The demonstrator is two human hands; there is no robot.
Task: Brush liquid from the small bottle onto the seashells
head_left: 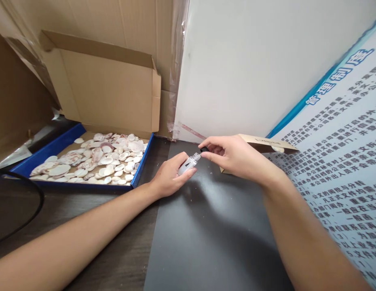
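Note:
In my left hand [167,177] is a small clear bottle [189,163] with a whitish label and a dark mark on it. Its bare threaded neck tilts up to the right. The thumb and fingers of my right hand [241,157] pinch a black cap [203,149], held right beside the bottle mouth. Whether the cap touches the neck, I cannot tell. Both hands are above a dark grey mat [182,242]. Partly hidden behind my right hand is a brown cardboard box [263,141] with printing along its edge.
To the left, a blue-edged cardboard box [142,157] with its lid [110,89] raised holds many seashells [106,159]. A black cable [39,202] loops at the far left. Behind stands a white panel [236,60], and a printed sign [342,141] leans on the right.

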